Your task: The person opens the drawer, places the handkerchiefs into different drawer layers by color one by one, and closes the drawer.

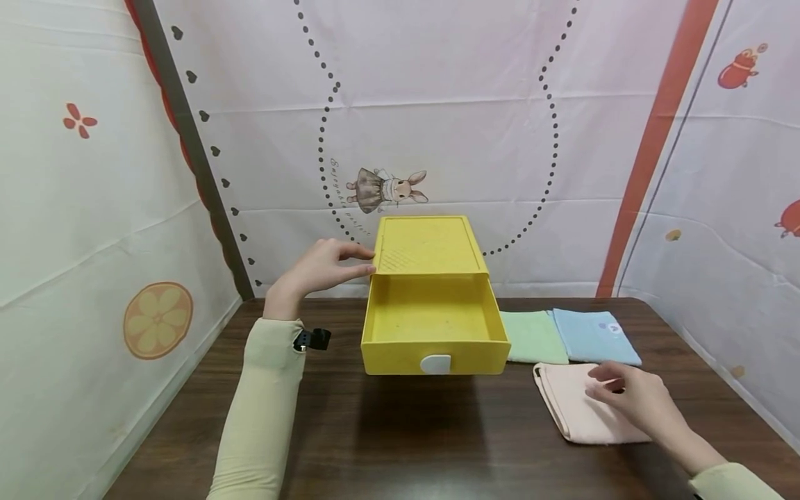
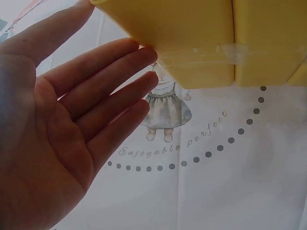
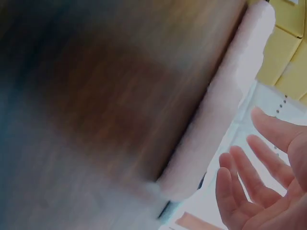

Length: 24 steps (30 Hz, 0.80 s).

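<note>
A yellow box (image 1: 431,243) stands in the middle of the table, its drawer (image 1: 400,357) pulled out toward me and bare inside. The drawer front carries a white handle (image 1: 435,364). My left hand (image 1: 321,267) touches the box's left top edge with fingertips and thumb; its fingers look fairly straight in the left wrist view. Over a folded pink towel (image 1: 571,410) hovers my right hand (image 1: 640,399), fingers loosely bent and nothing between them. In the right wrist view the towel (image 3: 216,105) lies beyond the fingertips, apart from them.
A folded green towel (image 1: 534,337) lies right of the box, with a blue one (image 1: 594,337) beside it, both behind the pink towel. Patterned cloth (image 1: 437,139) hangs behind and along both sides of the dark wooden table (image 1: 325,430).
</note>
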Available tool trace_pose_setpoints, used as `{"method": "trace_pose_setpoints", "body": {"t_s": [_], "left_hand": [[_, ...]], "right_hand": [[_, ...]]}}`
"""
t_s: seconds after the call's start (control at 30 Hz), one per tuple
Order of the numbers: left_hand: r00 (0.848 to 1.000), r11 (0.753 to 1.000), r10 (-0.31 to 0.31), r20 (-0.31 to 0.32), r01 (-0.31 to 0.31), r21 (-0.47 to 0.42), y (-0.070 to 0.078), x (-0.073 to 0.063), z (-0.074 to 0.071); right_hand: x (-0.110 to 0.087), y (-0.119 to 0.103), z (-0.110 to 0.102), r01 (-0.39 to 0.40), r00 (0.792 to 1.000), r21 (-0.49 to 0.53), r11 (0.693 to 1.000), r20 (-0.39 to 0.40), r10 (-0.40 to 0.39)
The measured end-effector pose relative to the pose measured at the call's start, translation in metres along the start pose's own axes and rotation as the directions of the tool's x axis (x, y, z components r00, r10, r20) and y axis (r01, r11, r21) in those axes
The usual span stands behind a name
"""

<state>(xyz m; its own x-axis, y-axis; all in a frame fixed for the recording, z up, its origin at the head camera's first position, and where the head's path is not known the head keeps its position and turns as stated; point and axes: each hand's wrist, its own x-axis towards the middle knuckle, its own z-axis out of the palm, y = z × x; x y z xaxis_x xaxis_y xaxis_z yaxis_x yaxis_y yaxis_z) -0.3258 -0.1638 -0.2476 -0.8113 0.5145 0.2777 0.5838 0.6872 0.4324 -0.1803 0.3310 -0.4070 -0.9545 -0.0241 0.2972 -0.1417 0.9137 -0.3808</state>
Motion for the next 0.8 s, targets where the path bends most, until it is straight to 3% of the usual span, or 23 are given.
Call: {"method": "trace_pose_setpoints", "body": {"t_s": [0.5, 0.8], "left_hand": [[1.0, 1.0, -0.004, 0.001, 0.004, -0.014, 0.0, 0.001, 0.001], [1.0, 1.0, -0.005, -0.007, 0.005, -0.012, -0.002, 0.001, 0.001]], "right_hand": [[-0.002, 0.025, -0.008, -0.033, 0.997, -0.082, 0.996, 0.07, 0.038], [-0.002, 0.033, -0.012, -0.123, 0.971, -0.015, 0.992, 0.207, 0.123]]}}
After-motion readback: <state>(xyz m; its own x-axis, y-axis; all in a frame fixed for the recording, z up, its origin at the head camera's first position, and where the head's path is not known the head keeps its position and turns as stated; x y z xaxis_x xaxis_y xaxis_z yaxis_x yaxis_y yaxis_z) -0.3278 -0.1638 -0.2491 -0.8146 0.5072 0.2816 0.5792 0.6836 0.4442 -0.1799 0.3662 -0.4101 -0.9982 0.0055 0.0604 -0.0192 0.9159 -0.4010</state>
